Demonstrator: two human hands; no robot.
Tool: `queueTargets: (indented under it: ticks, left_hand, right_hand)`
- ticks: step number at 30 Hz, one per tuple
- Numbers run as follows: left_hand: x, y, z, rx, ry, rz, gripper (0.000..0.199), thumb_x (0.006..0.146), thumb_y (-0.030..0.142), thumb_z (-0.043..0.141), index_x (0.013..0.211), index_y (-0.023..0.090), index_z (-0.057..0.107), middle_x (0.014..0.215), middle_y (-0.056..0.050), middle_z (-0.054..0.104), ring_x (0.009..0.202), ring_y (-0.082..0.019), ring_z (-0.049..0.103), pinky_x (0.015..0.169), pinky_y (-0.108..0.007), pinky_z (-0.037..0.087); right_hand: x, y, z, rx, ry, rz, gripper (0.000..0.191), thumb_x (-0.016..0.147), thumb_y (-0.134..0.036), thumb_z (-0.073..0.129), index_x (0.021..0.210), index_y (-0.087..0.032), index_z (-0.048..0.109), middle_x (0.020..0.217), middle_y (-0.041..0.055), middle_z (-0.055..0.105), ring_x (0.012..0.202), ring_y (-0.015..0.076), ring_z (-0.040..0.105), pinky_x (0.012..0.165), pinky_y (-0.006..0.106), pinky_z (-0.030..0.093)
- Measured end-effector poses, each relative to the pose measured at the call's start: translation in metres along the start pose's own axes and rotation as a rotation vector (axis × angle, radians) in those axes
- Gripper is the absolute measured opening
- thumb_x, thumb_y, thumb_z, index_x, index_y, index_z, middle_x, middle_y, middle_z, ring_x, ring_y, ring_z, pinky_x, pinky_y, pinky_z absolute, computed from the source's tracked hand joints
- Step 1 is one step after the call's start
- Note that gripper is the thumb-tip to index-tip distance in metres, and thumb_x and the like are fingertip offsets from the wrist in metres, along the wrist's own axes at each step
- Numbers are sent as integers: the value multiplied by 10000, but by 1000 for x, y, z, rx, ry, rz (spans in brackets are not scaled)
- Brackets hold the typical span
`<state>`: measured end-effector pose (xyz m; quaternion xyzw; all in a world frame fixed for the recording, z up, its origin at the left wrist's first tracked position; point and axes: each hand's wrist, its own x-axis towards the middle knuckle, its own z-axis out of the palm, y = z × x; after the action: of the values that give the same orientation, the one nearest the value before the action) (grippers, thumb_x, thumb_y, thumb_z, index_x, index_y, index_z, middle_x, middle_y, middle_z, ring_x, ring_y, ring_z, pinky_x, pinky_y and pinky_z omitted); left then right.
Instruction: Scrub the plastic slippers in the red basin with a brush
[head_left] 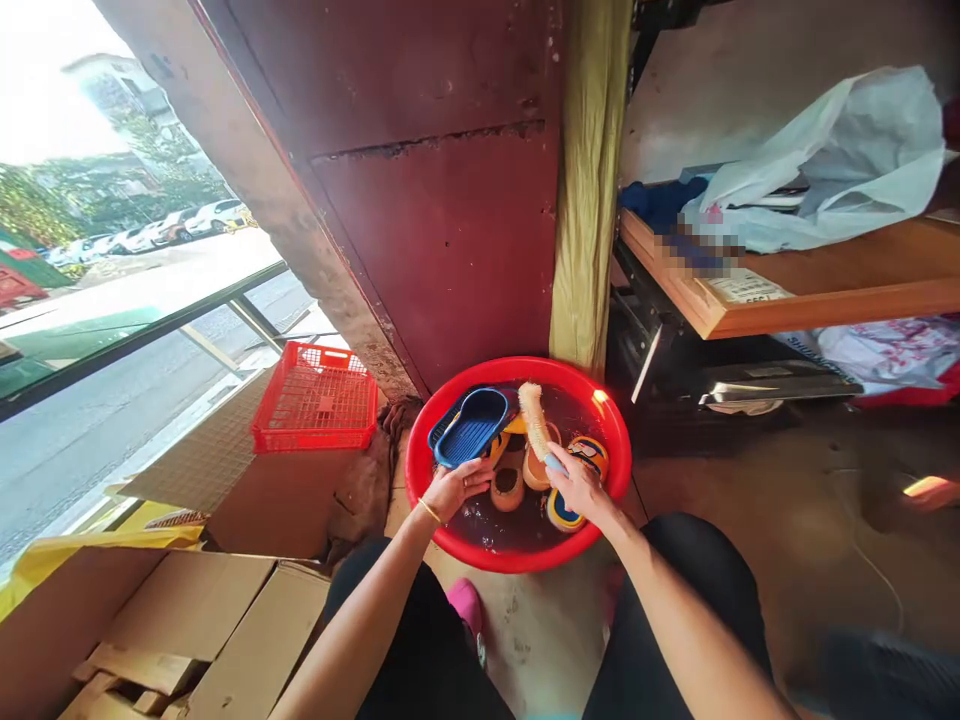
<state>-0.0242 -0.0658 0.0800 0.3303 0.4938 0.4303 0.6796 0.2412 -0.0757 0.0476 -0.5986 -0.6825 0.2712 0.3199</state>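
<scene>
A red plastic basin (622, 440) of dark water holds several slippers. My left hand (456, 487) grips the near end of a dark blue slipper (474, 425), which is tilted up over the basin's left side. My right hand (576, 482) is closed around the light blue handle of a scrub brush (534, 420). The brush's pale bristles point away from me, right of the blue slipper and apart from it. Tan slippers (508, 488) lie between my hands. A blue and yellow slipper (562, 512) sits below my right hand, partly hidden by it.
Behind the basin stand a dark red door (450, 250) and a yellowish curtain (589, 200). A red plastic crate (315, 398) and cardboard boxes (187, 610) are on the left. To the right, a wooden shelf (840, 300) carries a white plastic bag (832, 160).
</scene>
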Motion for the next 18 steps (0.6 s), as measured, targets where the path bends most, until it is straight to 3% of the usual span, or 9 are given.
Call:
queueTargets:
  ticks: [3,6,10,14,18]
  left_hand:
    - [-9,5,-17,-63,-174,-157,700,787,723,619,1167,136,662,1260,-214,679,1144,-325,676,935,-456,565]
    - [-3,11,-29,-155,-73,-187,828,816,835,419,1101,101,677,1169,-239,709,1079,-302,707,873,-392,594]
    - [15,5,-26,-62,107,-212,454,906,546,568,1002,114,666,965,-197,761,791,-229,756,691,-303,603]
    - [23,-14,-10,-12,-51,-257,211,833,303,704,913,117,645,885,-172,766,705,-212,747,685,-315,600]
    - [25,-34,6,-61,-73,-219,260,704,170,787,913,143,634,882,-102,761,732,-207,740,714,-344,605]
  right_hand:
    - [-2,9,6,-31,-87,-14,477,902,-270,546,1374,-267,619,1110,38,770,940,186,735,813,272,574]
    - [-3,16,9,-40,-113,-31,477,898,-216,538,1364,-272,627,1246,46,726,1088,196,700,919,299,553]
    - [-3,19,7,-137,-44,-7,531,919,-202,494,1448,-194,543,1314,114,684,1182,222,655,1006,350,520]
    - [-7,23,3,-321,-18,61,537,946,-233,455,1476,-176,514,1267,141,701,1172,255,660,1010,392,519]
    - [-11,36,-4,-406,-133,25,547,948,-224,429,1489,-223,507,1095,122,764,995,250,729,894,370,567]
